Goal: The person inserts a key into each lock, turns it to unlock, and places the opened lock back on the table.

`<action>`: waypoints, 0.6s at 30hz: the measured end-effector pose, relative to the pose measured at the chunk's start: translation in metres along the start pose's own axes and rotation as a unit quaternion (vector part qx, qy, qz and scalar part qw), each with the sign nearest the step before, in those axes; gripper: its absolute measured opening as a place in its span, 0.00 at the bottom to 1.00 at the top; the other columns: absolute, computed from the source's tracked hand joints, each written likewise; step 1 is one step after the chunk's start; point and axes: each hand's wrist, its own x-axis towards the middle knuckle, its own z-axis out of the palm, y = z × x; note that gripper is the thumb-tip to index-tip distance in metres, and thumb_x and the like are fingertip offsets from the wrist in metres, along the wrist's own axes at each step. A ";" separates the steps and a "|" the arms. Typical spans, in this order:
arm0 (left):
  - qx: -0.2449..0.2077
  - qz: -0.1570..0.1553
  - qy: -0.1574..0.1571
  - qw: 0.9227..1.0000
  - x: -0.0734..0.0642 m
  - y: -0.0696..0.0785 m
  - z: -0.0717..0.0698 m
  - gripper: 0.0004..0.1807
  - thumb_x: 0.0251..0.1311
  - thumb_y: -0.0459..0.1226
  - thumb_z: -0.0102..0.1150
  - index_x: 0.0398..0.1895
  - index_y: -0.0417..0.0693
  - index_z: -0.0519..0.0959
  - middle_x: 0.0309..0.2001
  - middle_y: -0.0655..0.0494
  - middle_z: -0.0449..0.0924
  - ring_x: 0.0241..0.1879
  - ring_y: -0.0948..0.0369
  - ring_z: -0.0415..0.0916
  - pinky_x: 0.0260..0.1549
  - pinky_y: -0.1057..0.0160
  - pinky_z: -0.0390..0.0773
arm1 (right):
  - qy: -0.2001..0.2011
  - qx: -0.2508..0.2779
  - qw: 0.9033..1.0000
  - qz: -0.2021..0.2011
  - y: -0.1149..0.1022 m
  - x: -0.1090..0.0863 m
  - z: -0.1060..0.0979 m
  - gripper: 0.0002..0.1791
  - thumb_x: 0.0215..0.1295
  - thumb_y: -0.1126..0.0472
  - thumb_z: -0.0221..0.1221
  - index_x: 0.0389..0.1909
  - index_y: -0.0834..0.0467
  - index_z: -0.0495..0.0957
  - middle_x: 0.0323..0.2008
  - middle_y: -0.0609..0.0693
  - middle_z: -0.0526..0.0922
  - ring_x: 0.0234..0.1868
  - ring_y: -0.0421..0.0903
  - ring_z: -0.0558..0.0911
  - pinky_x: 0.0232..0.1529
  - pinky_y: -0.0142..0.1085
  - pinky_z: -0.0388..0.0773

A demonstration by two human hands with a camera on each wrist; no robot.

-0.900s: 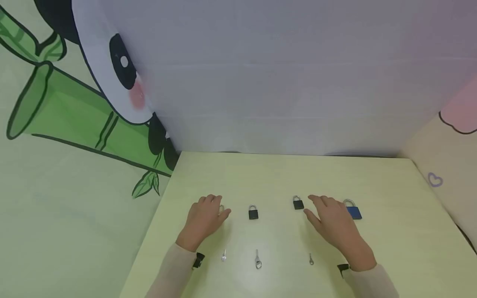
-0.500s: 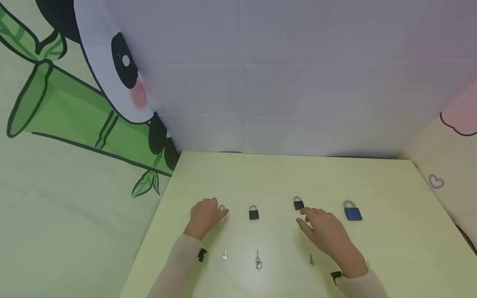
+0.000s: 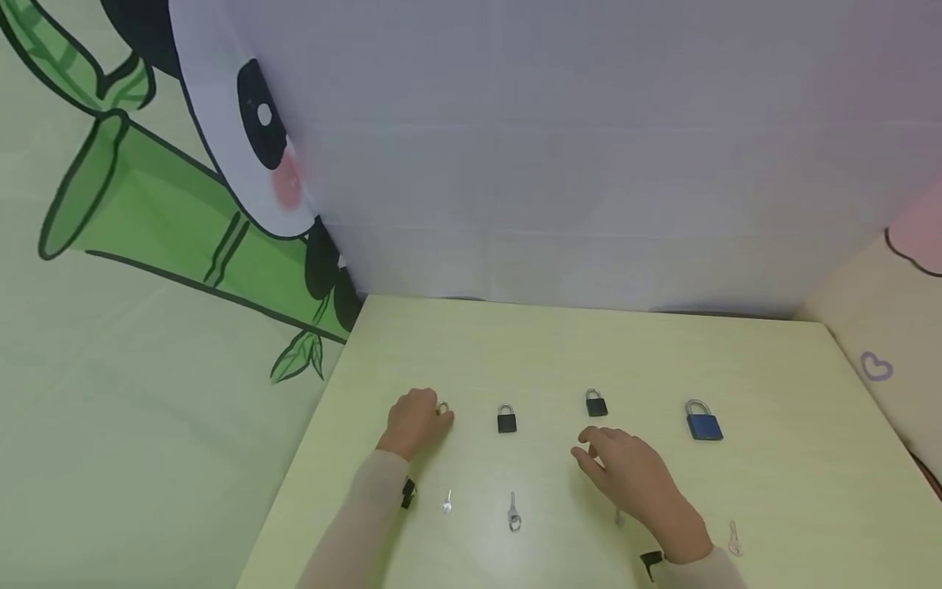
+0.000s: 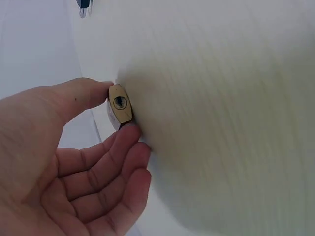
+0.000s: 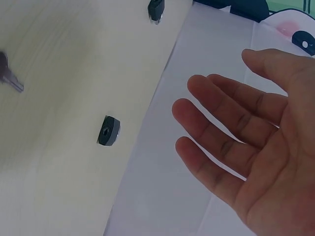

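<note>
My left hand (image 3: 417,421) pinches a small brass padlock (image 4: 119,104) between thumb and fingers at the table's left. In the left wrist view the padlock's keyhole faces the camera; from the head, only its shackle (image 3: 442,406) shows. My right hand (image 3: 633,478) hovers over the table with fingers loosely bent and nothing in them. Beyond it lies a black padlock (image 3: 597,406), and a second black padlock (image 3: 506,423) lies between the hands. A larger blue padlock (image 3: 705,426) is farther right.
Nearer the person, a row of keys lies on the pale table (image 3: 559,352): a small silver key (image 3: 447,502), a key with a ring (image 3: 514,519), one partly behind the right hand, and a key (image 3: 734,540) at the right. A wall covering (image 3: 559,164) rises behind the table.
My left hand has closed its fingers on the brass padlock. My right hand has drawn back toward me and left, uncovering the blue padlock and the rightmost key.
</note>
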 end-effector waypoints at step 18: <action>0.015 -0.013 0.016 1.000 -0.016 0.021 -0.042 0.22 0.56 0.50 0.63 0.15 0.47 0.70 0.15 0.57 0.62 0.15 0.62 0.60 0.14 0.64 0.58 | -0.030 -0.006 0.998 -0.054 -0.061 0.022 0.055 0.09 0.64 0.55 0.65 0.28 0.52 0.77 0.18 0.38 0.68 0.19 0.36 0.65 0.18 0.32 0.64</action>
